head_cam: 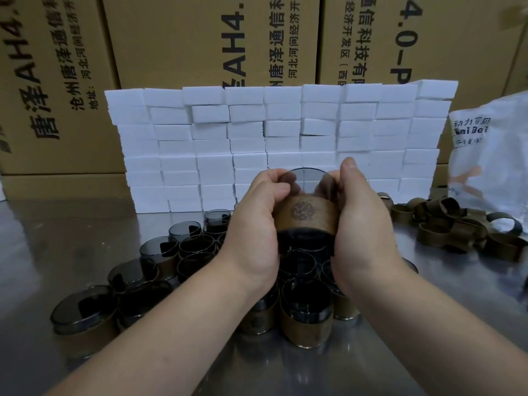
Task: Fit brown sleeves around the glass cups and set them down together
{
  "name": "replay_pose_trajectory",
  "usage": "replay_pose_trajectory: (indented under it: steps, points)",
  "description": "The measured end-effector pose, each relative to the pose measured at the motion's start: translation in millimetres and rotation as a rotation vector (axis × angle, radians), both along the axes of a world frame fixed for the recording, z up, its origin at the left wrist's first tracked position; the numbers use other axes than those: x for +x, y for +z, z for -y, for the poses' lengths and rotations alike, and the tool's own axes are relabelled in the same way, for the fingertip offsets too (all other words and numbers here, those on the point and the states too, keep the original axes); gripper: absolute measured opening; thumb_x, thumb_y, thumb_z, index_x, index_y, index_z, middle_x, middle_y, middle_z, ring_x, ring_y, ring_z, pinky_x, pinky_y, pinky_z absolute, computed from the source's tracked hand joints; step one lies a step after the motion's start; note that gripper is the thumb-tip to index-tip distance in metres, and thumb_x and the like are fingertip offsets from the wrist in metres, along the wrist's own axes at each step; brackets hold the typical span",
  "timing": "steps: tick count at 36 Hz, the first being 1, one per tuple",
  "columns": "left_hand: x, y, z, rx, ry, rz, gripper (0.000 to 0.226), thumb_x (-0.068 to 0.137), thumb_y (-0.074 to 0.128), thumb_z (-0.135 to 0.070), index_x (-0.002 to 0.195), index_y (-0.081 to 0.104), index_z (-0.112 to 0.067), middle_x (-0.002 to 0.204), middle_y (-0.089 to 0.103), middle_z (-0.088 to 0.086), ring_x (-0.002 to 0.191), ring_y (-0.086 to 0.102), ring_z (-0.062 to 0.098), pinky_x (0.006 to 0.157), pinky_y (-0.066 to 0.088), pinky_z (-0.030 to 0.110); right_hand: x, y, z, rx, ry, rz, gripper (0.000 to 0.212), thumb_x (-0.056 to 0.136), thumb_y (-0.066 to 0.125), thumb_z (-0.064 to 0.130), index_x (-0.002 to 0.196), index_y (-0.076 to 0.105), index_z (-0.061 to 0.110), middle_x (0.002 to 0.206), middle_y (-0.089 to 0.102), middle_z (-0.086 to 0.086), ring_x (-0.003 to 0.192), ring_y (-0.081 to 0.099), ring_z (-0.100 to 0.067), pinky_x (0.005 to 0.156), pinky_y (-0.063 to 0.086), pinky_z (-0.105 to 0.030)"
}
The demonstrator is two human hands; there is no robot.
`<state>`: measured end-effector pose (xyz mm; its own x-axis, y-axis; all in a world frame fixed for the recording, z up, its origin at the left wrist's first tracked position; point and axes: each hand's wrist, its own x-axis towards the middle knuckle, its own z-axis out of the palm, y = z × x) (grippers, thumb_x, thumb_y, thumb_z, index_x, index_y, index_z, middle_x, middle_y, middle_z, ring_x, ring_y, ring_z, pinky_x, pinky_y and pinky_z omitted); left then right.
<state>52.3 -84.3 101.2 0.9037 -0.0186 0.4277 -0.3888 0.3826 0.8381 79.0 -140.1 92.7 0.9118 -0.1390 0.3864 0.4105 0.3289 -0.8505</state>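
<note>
Left hand (pixel 254 224) and right hand (pixel 363 221) gripping a smoky glass cup (pixel 304 185) wrapped in a brown sleeve (pixel 307 214), raised above sleeved cups (pixel 305 315) clustered on the steel table (pixel 71 224)

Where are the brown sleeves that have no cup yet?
In the head view, the loose brown sleeves lie heaped on the table at the right, below the white bag, right of the right hand.
</note>
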Motion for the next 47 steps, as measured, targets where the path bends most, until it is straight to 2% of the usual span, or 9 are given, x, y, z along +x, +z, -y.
replay_pose_trajectory:
  steps: [1,3,7,13,18,23,26,33,47]
  points:
    - [3,1,-6,-0.086,0.004,-0.03,0.017,0.086,0.034,-0.016,0.079,0.045,-0.007,0.075,0.047,0.012,0.072,0.048,0.016,0.067,0.04,0.022,-5,9,1,0.07,-0.017,-0.019,0.037,0.084,0.036,0.048,0.051,0.049,0.036,0.065,0.044,0.015,0.07,0.042,-0.008,0.073,0.036,-0.032]
    - [11,-3,-17,-0.141,-0.029,-0.02,0.01,0.081,0.044,-0.016,0.077,0.053,-0.014,0.067,0.055,-0.001,0.07,0.053,0.019,0.062,0.046,0.026,-11,7,15,0.037,-0.014,0.049,0.041,0.075,0.042,0.052,0.045,0.053,0.026,0.059,0.048,0.008,0.069,0.046,-0.019,0.07,0.039,-0.036]
    - [17,-9,-20,-0.05,-0.032,0.05,0.011,0.066,0.05,-0.026,0.064,0.06,-0.022,0.064,0.055,-0.005,0.062,0.054,0.013,0.057,0.046,0.023,-12,3,14,-0.02,-0.028,0.061,0.042,0.074,0.043,0.051,0.043,0.052,0.025,0.057,0.046,0.007,0.068,0.043,-0.02,0.069,0.038,-0.036]
    - [13,-9,-20,0.002,0.024,0.092,0.009,0.065,0.048,-0.025,0.058,0.054,-0.024,0.063,0.046,-0.002,0.059,0.044,0.013,0.055,0.037,0.026,-11,3,15,-0.079,-0.089,0.045,0.043,0.076,0.041,0.05,0.043,0.048,0.023,0.048,0.04,0.012,0.059,0.038,-0.014,0.064,0.032,-0.033]
    - [13,-8,-23,0.075,0.024,0.11,0.01,0.067,0.047,-0.027,0.059,0.049,-0.021,0.066,0.041,0.003,0.06,0.041,0.015,0.053,0.035,0.027,-13,4,15,-0.085,-0.089,0.043,0.043,0.075,0.041,0.049,0.041,0.046,0.023,0.049,0.037,0.01,0.061,0.036,-0.018,0.065,0.031,-0.036]
    - [14,-8,-23,0.104,0.061,0.122,0.015,0.07,0.046,-0.028,0.057,0.043,-0.02,0.062,0.035,0.004,0.058,0.035,0.016,0.054,0.028,0.03,-18,5,15,-0.139,-0.129,0.067,0.05,0.088,0.044,0.043,0.042,0.041,0.023,0.045,0.035,0.011,0.045,0.033,-0.007,0.049,0.033,-0.022]
    - [15,-9,-24,0.119,0.05,0.145,0.019,0.071,0.046,-0.026,0.053,0.041,-0.022,0.055,0.035,-0.001,0.053,0.034,0.012,0.05,0.027,0.028,-18,6,15,-0.156,-0.161,0.083,0.044,0.096,0.043,0.032,0.054,0.038,0.019,0.044,0.03,0.011,0.04,0.029,-0.003,0.037,0.028,-0.014]
    - [16,-6,-26,0.14,0.001,0.223,0.032,0.077,0.047,-0.025,0.046,0.04,-0.025,0.048,0.035,-0.011,0.046,0.034,0.005,0.043,0.031,0.017,-18,6,17,-0.174,-0.118,0.096,0.045,0.095,0.046,0.032,0.053,0.033,0.023,0.047,0.029,0.009,0.043,0.029,-0.006,0.039,0.028,-0.015]
    - [11,-3,-29,0.176,-0.004,0.234,0.042,0.088,0.053,-0.029,0.048,0.041,-0.025,0.046,0.038,-0.012,0.042,0.036,0.002,0.042,0.032,0.013,-23,7,16,-0.219,-0.115,0.127,0.052,0.098,0.042,0.029,0.047,0.031,0.027,0.044,0.029,0.01,0.042,0.028,-0.006,0.039,0.027,-0.017]
